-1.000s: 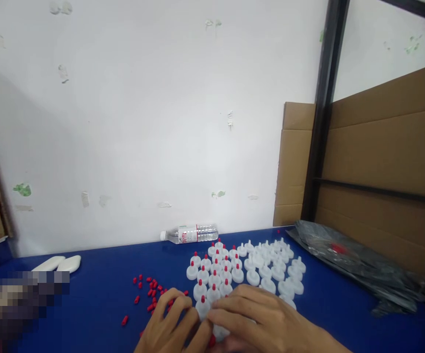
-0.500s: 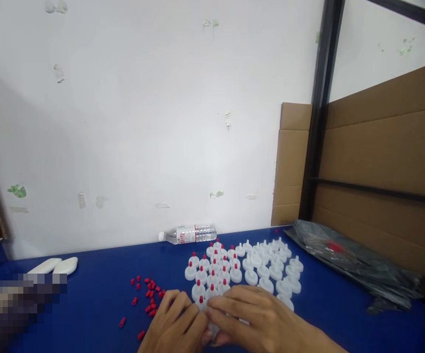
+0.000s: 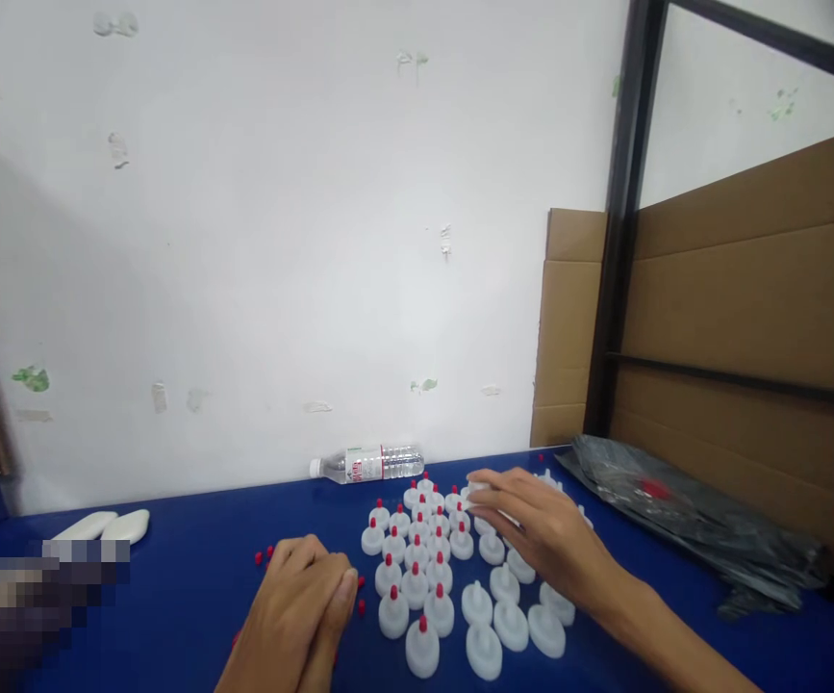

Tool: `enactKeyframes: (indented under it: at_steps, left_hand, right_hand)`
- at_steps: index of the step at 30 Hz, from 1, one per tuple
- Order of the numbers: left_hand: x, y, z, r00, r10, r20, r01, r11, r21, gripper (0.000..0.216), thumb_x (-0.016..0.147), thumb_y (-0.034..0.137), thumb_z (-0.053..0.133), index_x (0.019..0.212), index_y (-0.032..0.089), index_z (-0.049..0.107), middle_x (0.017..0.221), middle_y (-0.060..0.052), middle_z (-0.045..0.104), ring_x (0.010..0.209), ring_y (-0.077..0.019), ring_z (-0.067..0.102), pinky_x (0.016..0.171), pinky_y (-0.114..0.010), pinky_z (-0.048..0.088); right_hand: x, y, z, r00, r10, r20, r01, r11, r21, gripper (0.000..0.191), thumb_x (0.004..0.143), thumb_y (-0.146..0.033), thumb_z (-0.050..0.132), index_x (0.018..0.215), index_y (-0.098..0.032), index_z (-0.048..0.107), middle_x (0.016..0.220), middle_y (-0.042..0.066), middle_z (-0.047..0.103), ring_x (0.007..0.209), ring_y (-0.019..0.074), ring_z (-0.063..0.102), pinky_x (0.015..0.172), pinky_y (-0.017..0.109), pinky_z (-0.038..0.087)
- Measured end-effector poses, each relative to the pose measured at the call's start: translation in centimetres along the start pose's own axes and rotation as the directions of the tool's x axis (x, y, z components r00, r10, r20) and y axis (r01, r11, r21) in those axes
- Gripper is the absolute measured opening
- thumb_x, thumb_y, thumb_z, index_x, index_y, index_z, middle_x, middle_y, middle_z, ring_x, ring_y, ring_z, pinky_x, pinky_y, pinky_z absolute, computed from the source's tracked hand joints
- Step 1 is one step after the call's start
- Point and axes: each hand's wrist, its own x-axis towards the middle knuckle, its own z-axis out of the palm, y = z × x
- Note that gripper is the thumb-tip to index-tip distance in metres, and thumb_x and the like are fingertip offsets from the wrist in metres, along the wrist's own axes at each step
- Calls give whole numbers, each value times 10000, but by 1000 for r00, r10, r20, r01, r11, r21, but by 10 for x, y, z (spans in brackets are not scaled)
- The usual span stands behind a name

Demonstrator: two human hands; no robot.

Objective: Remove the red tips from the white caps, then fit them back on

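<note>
My left hand (image 3: 297, 602) is over the small red tip caps (image 3: 361, 607) on the blue table, fingers curled down and thumb alongside. Its fingertips are hidden, so what they hold cannot be seen. Further right, my right hand (image 3: 539, 529) reaches over the white plastic nozzle caps, its fingertips closed around a white nozzle cap (image 3: 477, 487). Several white nozzle caps with red tips (image 3: 423, 650) stand upright in a group between my hands. Bare white nozzle caps (image 3: 484, 650) stand to their right, partly under my right hand and forearm.
A clear plastic bottle (image 3: 367, 464) lies by the white wall. Grey plastic bags (image 3: 697, 520) lie at right beside cardboard (image 3: 748, 289) and a black metal post (image 3: 615, 221). Two white smooth objects (image 3: 126, 526) are at left, near a pixelated area.
My hands were together at a nozzle cap at the front and have parted. The left moved left to the red caps; the right moved up to the bare nozzle caps. Another red-tipped nozzle cap shows in front.
</note>
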Motion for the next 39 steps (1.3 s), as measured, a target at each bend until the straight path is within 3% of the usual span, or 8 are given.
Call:
enactKeyframes:
  at_steps: [3, 7, 13, 18, 27, 33, 36, 39]
  left_hand:
    - [3, -3, 2, 997, 33, 64, -35, 999, 37, 316, 1069, 214, 400, 787, 215, 543, 780, 1, 602, 786, -202, 513, 778, -351, 403]
    - [1, -3, 12, 993, 38, 114, -44, 998, 50, 240, 1030, 174, 469, 823, 213, 585, 813, -5, 635, 830, -204, 552, 818, -355, 433]
    - [-3, -7, 17, 987, 120, 111, -131, 987, 97, 175, 964, 127, 534, 823, 218, 584, 781, 0, 639, 818, -210, 580, 794, -360, 461]
    - [-7, -14, 22, 986, 112, 121, -134, 973, 189, 118, 908, 143, 606, 820, 219, 586, 811, -8, 641, 852, -235, 581, 804, -386, 457]
    - [-5, -11, 17, 990, 68, 125, -96, 967, 234, 60, 918, 192, 641, 873, 224, 617, 854, -15, 651, 839, -240, 589, 811, -400, 463]
    - [1, -14, 5, 996, 61, 60, -74, 971, 226, 226, 1063, 366, 513, 911, 247, 631, 542, 50, 542, 619, -204, 555, 624, -295, 475]
    - [1, -19, 5, 999, 39, -22, -33, 976, 215, 237, 1048, 460, 547, 1121, 263, 655, 525, 71, 530, 626, -194, 606, 603, -255, 519]
    - [1, -25, 6, 994, 73, -84, -55, 979, 197, 435, 1060, 375, 524, 1480, 267, 486, 797, 30, 721, 736, -157, 692, 683, -218, 579]
  right_hand:
    - [1, 1, 0, 995, 96, 34, -97, 995, 30, 117, 1018, -187, 584, 1123, -217, 624, 1150, 78, 735, 1013, 201, 711, 951, 393, 553]
    - [0, -4, 1, 961, 213, 178, -230, 970, 82, 62, 1020, -260, 578, 1044, -233, 629, 1168, 83, 695, 1044, 224, 671, 918, 409, 548]
    - [-2, -5, 2, 887, 233, 400, -284, 956, 72, 71, 1000, -263, 616, 986, -227, 675, 945, 33, 694, 901, 218, 633, 962, 469, 466]
    - [-1, -10, 4, 823, 229, 520, -315, 946, 81, 128, 1006, -306, 619, 954, -228, 706, 906, 20, 721, 894, 215, 626, 902, 407, 428]
    - [-1, -9, 6, 824, 232, 516, -320, 944, 86, 253, 1067, -353, 515, 987, -242, 728, 909, 12, 730, 882, 203, 630, 865, 387, 402]
    - [0, -8, 3, 856, 323, 403, -376, 925, 58, 277, 1083, -335, 457, 1025, -242, 711, 952, 26, 728, 906, 210, 649, 905, 403, 415]
    - [0, -7, 5, 863, 332, 381, -375, 926, 44, 273, 1078, -328, 460, 1002, -238, 706, 939, 28, 726, 896, 213, 651, 898, 403, 430]
    - [-2, -6, 7, 869, 319, 378, -360, 932, 42, 282, 1078, -328, 459, 981, -232, 707, 916, 31, 721, 873, 206, 653, 879, 391, 444]
